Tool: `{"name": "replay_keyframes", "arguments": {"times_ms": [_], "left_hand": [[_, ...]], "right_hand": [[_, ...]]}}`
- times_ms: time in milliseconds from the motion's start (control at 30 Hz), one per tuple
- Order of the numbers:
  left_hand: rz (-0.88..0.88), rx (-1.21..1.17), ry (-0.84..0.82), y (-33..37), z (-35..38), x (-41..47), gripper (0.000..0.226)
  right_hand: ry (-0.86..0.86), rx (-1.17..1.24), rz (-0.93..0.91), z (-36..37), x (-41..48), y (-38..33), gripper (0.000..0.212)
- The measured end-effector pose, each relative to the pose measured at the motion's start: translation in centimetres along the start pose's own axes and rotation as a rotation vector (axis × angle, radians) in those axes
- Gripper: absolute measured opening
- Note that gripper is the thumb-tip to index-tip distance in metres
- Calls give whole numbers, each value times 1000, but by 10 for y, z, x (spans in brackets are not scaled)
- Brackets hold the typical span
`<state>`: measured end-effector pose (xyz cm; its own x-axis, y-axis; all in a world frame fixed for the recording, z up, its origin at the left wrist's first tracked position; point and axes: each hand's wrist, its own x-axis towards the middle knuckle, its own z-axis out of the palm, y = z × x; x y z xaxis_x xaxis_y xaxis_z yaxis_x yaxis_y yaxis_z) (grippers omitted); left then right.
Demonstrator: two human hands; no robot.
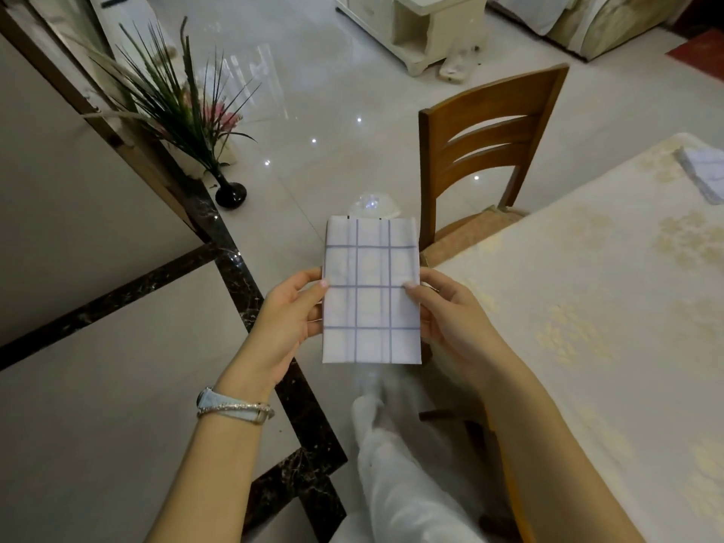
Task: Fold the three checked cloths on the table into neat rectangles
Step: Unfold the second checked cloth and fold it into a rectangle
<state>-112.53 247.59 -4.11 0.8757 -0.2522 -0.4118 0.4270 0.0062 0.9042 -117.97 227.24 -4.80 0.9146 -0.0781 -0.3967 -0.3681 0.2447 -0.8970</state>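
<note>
A white cloth with thin blue checks (371, 291), folded into a narrow rectangle, is held flat in the air above the floor, left of the table. My left hand (292, 319) pinches its left edge with the thumb on top. My right hand (446, 319) pinches the right edge the same way. Another checked cloth (703, 170) lies folded on the table (587, 307) at the far right edge of the view, partly cut off.
A pale patterned tablecloth covers the table. A wooden chair (482, 150) stands at its far end. On the glossy tiled floor to the left is a black vase with grasses (196, 115). My legs in white trousers (391, 464) are below the cloth.
</note>
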Motion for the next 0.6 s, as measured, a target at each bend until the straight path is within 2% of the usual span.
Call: {"name": "replay_keyframes", "arguments": {"times_ms": [333, 600], "left_hand": [[-26, 39, -18, 80, -25, 172, 18], [-36, 51, -63, 144, -29, 303, 21]], "right_hand": [[49, 41, 27, 17, 171, -62, 20], [95, 7, -12, 17, 292, -123, 28]]}}
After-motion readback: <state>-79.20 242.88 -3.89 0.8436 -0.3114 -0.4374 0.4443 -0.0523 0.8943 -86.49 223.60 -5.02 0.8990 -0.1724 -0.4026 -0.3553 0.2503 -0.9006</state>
